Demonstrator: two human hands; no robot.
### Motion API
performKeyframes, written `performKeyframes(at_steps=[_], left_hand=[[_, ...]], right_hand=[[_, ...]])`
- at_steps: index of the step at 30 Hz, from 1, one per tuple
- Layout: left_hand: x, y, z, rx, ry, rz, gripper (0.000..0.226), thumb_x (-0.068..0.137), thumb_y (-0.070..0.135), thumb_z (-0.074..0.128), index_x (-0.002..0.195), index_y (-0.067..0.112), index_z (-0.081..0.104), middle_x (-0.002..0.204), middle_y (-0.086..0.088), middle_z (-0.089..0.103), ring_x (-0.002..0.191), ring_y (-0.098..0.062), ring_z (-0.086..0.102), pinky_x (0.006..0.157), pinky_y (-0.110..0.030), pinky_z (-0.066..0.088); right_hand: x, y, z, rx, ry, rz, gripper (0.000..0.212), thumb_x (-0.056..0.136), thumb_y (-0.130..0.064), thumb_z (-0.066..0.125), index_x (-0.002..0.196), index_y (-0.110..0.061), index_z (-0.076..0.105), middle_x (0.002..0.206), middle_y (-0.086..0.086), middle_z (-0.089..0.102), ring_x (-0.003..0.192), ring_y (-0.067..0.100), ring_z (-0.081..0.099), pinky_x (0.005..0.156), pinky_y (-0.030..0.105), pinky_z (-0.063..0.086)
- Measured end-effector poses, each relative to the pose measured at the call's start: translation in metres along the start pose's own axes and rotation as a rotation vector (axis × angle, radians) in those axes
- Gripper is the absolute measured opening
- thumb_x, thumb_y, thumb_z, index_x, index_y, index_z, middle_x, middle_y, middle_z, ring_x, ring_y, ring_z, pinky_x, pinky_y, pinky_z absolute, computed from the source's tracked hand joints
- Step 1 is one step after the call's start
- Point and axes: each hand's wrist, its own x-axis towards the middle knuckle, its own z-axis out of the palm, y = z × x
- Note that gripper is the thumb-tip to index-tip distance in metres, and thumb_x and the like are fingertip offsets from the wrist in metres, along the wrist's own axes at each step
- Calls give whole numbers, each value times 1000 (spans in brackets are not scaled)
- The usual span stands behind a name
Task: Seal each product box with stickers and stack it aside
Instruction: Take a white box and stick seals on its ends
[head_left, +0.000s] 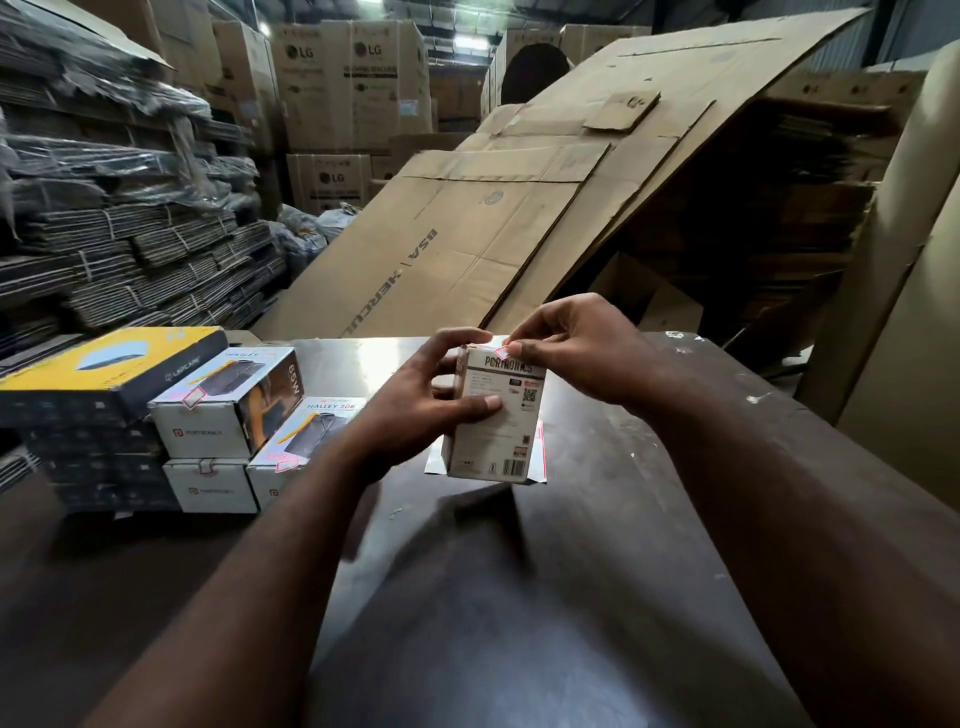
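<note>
My left hand (415, 402) and right hand (576, 353) are bare, without gloves, rings or a watch, and both forearms are uncovered, no sleeve reaching into view up to the frame's lower edge.

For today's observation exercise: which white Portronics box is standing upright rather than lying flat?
The white box held in both hands at the table's middle stands on end; the three stacked boxes at the left lie flat.

dim warehouse | ceiling lights (470, 41) overhead | glare on table (363, 358) | edges warped, blurred
</note>
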Motion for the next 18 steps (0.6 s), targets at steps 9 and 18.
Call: performKeyframes(at_steps=[9,18], left_hand=[[-1,23,-9,-48,-31,5,31,82,20,73,111,21,61,118,-14,65,97,-17,71,80,-37,62],[-3,35,-25,7,-59,-22,42,79,26,74,118,17,59,125,-18,64,112,-30,69,86,-44,61]], right_hand=[[-4,-19,-10,-119,20,-62,6,93,-22,70,94,-18,74,86,-10,71,83,2,67,67,16,51],[-7,-34,-11,-136,24,-113,7,96,-26,65,94,-21,69,92,-8,70,87,2,66,65,15,48]])
